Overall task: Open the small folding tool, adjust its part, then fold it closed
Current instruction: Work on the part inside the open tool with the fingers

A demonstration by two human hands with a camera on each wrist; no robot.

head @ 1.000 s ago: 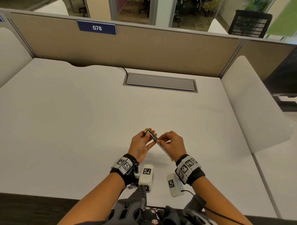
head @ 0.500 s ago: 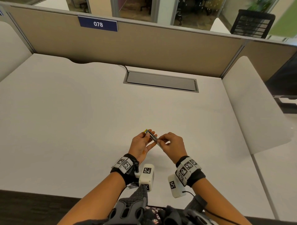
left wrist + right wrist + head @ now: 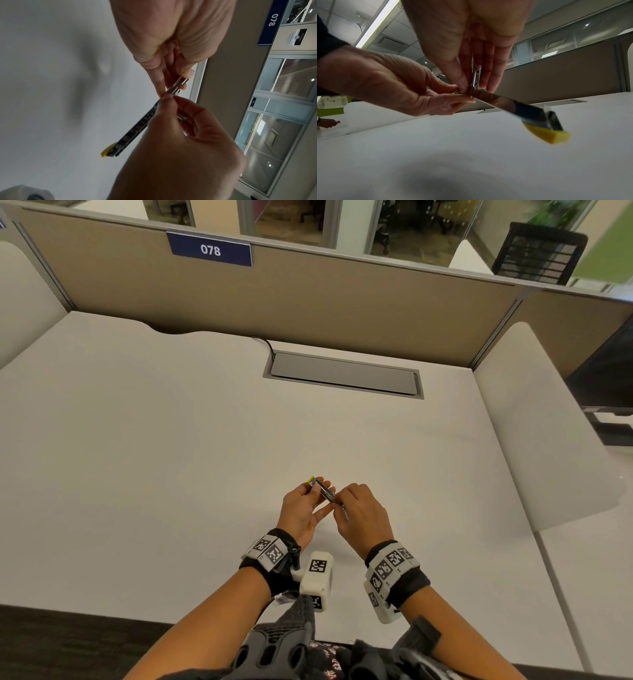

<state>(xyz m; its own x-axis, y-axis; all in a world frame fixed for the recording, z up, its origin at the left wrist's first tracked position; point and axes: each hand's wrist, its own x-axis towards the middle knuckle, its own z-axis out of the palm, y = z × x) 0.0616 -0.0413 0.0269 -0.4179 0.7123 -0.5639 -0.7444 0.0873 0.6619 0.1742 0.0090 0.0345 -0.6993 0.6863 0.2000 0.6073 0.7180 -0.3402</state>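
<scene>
I hold a small folding tool (image 3: pixel 323 491) over the white desk (image 3: pixel 154 457), between both hands. It has a dark patterned body (image 3: pixel 137 129) with a yellow end (image 3: pixel 547 134) and a shiny metal part (image 3: pixel 177 84). My left hand (image 3: pixel 310 498) pinches the metal far end between thumb and fingers (image 3: pixel 187 73). Where the metal meets the dark body, my right hand (image 3: pixel 342 501) pinches the tool with its fingertips (image 3: pixel 167 98). A thin metal lever (image 3: pixel 476 75) stands up between the right fingers. In the head view the right hand hides the tool's near half.
A grey cable hatch (image 3: pixel 344 374) is set in the desk's far side, below the tan partition (image 3: pixel 308 302) with a "078" sign (image 3: pixel 210 249). A white side divider (image 3: pixel 534 422) bounds the right. Another person's hand (image 3: pixel 327 122) shows beyond the left divider.
My right hand has slid up the tool toward the left hand and now covers its near half. The left hand's hold is unchanged.
</scene>
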